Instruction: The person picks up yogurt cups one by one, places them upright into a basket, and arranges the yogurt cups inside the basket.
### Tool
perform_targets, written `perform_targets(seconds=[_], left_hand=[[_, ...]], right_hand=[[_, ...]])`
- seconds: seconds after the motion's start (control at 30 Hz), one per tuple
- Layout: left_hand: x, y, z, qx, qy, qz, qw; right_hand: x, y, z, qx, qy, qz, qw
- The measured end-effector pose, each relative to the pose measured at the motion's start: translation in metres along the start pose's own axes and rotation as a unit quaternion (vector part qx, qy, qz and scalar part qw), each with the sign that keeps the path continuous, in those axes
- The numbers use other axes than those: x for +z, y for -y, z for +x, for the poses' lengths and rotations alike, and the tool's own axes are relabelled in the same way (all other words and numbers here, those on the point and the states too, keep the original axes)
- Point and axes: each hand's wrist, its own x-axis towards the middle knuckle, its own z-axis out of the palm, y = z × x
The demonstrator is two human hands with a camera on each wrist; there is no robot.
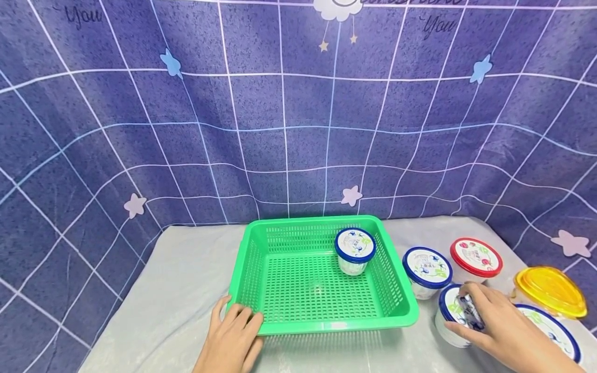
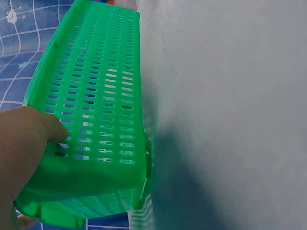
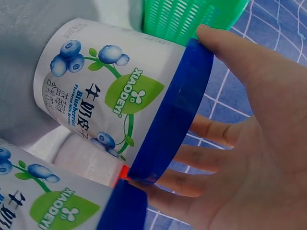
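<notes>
My left hand point(image 1: 233, 336) grips the near left corner of a green plastic basket point(image 1: 336, 326), fingers over the rim and thumb point(image 2: 53, 127) against the outer wall. Inside the basket, toward the back right, stands a white tub point(image 1: 354, 246) with a blue lid. My right hand point(image 1: 499, 321) reaches over another blue-lidded blueberry tub point(image 3: 110, 96) right of the basket. The thumb lies at the near edge of its blue lid point(image 3: 168, 115), with the fingers round the far side. Part of that lid is hidden under the hand in the head view.
Behind the held tub stand a blue-lidded tub point(image 1: 426, 269) and a red-lidded tub point(image 1: 475, 257). Farther right are a yellow-lidded container point(image 1: 550, 290) and a larger blue-lidded tub point(image 1: 555, 331), partly behind the right hand. A blue checked curtain point(image 1: 308, 103) hangs behind the grey table point(image 1: 172, 290).
</notes>
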Motion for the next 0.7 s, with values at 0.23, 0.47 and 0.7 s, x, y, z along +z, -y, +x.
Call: perform_targets(seconds=[0.23, 0.47, 0.7], left_hand=[[-0.001, 0.0, 0.001, 0.0, -0.004, -0.003, 1.0], [0.0, 0.0, 0.002, 0.003, -0.012, -0.007, 0.9999], [0.0, 0.0, 0.001, 0.002, -0.012, -0.006, 0.9999]], right_hand=[[-0.012, 0.007, -0.004, 0.018, 0.009, 0.009, 0.9998], [-0.022, 0.01, -0.005, -0.024, -0.037, -0.024, 0.9987], [-0.033, 0.011, -0.005, -0.051, -0.09, -0.025, 0.9943]])
